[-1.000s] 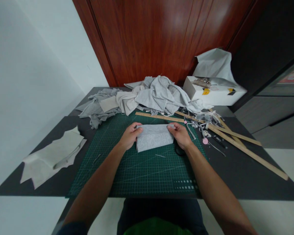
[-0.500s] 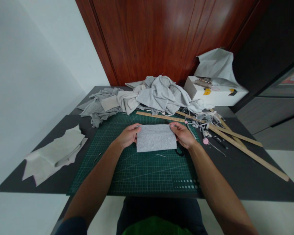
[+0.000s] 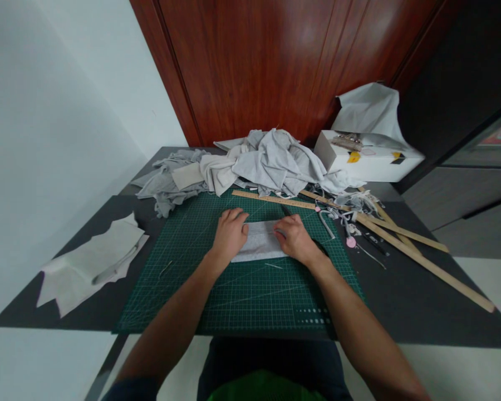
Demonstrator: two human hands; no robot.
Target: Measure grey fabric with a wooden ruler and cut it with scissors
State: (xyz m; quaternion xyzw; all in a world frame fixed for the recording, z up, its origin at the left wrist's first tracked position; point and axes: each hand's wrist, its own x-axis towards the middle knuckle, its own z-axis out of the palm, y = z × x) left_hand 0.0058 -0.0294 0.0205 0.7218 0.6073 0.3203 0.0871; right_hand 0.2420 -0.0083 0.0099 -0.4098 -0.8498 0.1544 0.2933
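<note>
A folded piece of light grey fabric (image 3: 256, 245) lies on the green cutting mat (image 3: 242, 309). My left hand (image 3: 230, 236) rests over its left end, fingers stretched out and thumb along the cloth. At the right end my right hand (image 3: 294, 236) has its fingers bent and pinched together on the fabric's upper part. The fingertips partly cover the cloth there. Just beyond the right hand shows a dark, thin tip (image 3: 285, 210), the rest hidden behind the hand. A short pale strand (image 3: 273, 265) lies below the fabric.
Crumpled grey cloth (image 3: 275, 161) is heaped along the back. A wooden ruler (image 3: 273, 199) lies before it. Long wooden strips (image 3: 426, 265), cords and a pink round piece (image 3: 350, 242) are at right. A white box (image 3: 367, 161) stands behind; pale fabric (image 3: 108, 250) lies left.
The fabric, held by both ends before, now lies lower against the mat. My hands have moved inward over it; the left has flattened on it and the right has bent its fingers.
</note>
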